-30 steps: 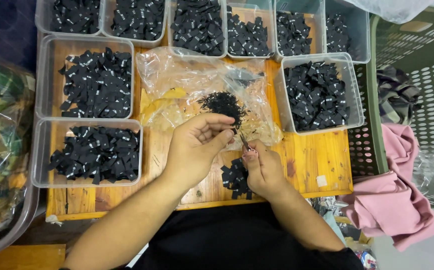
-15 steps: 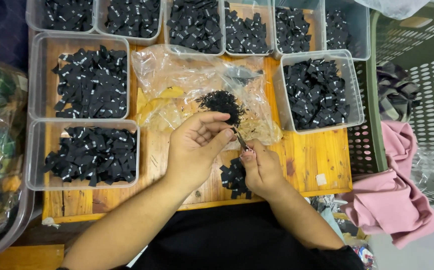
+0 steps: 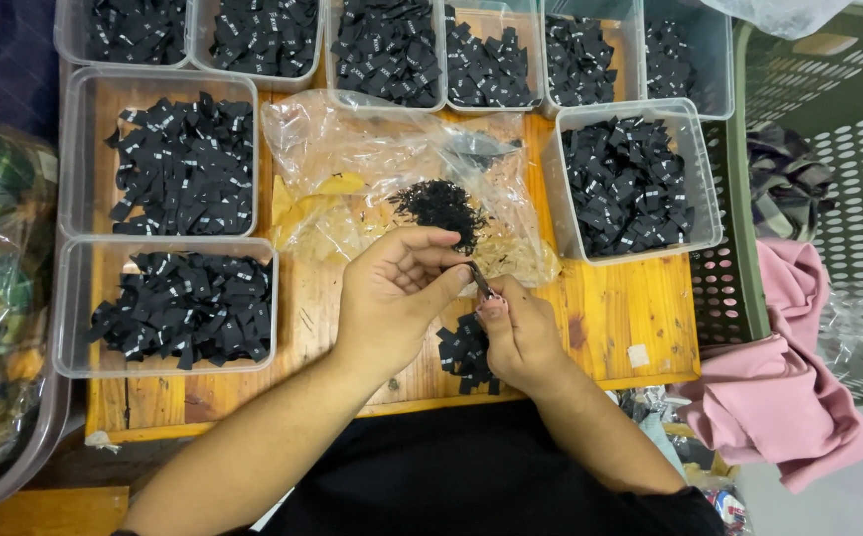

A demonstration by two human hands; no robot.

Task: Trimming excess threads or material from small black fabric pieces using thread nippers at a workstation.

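Head view: two hands working one small black tag over a wooden bench [image 3: 610, 318].

The left hand [image 3: 392, 298] and right hand [image 3: 521, 333] pinch together on the tag [image 3: 478, 281], above a loose pile [image 3: 466, 352]. Judged step: separating one piece; next needs a fine fingertip grip. The tag's shape is hidden by fingers; tubs [image 3: 168, 149] are cut off at top.

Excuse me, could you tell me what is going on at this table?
A person sits at a wooden board ringed by clear tubs of small black tags. Both hands meet at the middle: the left hand and the right hand pinch one small tag between their fingers. A small pile of tags lies under the right hand, and a plastic bag with black scraps lies just beyond.
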